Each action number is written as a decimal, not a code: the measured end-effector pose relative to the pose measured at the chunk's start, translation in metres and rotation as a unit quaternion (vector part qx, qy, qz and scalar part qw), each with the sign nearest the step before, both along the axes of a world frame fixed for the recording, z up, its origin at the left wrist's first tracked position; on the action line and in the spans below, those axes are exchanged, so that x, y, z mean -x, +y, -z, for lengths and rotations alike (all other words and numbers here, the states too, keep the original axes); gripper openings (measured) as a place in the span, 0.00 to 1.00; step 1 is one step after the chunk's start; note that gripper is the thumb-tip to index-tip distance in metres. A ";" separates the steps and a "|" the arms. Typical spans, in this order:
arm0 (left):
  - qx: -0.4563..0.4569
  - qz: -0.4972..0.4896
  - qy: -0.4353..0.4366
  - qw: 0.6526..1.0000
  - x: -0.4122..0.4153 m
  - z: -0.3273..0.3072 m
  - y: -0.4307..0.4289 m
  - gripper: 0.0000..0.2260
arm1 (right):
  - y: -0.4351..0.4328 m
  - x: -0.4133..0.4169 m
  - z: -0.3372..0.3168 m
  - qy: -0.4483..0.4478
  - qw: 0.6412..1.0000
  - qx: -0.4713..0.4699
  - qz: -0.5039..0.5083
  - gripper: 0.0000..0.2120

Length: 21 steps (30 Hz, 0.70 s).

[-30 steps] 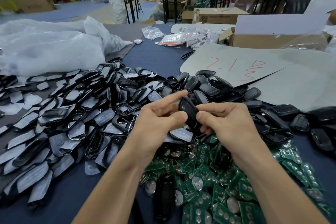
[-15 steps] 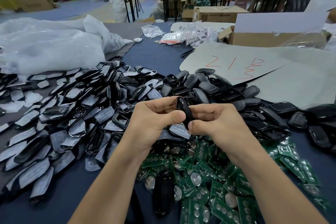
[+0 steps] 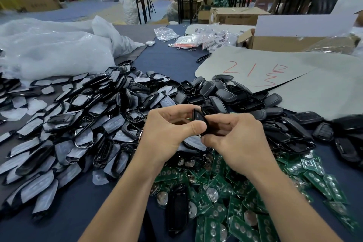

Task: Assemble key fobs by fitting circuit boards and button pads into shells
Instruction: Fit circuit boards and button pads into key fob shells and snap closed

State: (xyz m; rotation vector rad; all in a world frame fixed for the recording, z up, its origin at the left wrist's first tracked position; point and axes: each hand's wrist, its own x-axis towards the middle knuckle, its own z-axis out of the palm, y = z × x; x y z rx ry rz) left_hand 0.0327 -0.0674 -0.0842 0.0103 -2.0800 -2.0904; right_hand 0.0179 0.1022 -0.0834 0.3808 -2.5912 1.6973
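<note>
The dark blue table (image 3: 78, 212) is buried in parts, so most of the job looks to be ahead. A wide heap of film-covered front shells (image 3: 64, 133) sprawls across the left, and a smaller mound of black back shells (image 3: 231, 96) sits far and to the right. Loose green circuit boards (image 3: 241, 192) lie in a drift at the near right. Translucent button pads (image 3: 114, 124) are scattered through the left heap. I cannot pick out any stack of finished pieces. Over the middle, where the piles meet, the left hand (image 3: 167, 135) and right hand (image 3: 241, 141) both pinch one black key fob (image 3: 198, 118), thumbs squeezing its edges. A green sliver shows beside it, so I judge a board is inside and the halves are being pressed together.
</note>
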 end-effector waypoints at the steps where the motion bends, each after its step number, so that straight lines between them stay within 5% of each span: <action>1: -0.012 -0.004 -0.007 1.000 0.000 0.000 0.001 0.11 | -0.001 -0.001 0.000 0.016 1.000 -0.022 0.014 0.31; 5: -0.027 -0.031 -0.031 0.999 -0.001 0.002 0.007 0.03 | -0.003 -0.004 0.003 0.093 0.987 -0.105 0.080 0.24; 10: 0.076 -0.107 -0.009 0.991 0.002 0.008 0.008 0.08 | -0.005 -0.003 0.005 0.110 0.983 -0.133 0.068 0.23; 15: 0.114 -0.094 0.029 0.989 -0.001 0.010 0.006 0.15 | 0.009 0.010 0.001 -0.030 0.999 -0.017 -0.028 0.13; 21: 0.108 -0.058 0.025 0.992 -0.001 0.010 0.009 0.12 | 0.009 0.012 0.007 -0.033 0.994 0.100 0.011 0.10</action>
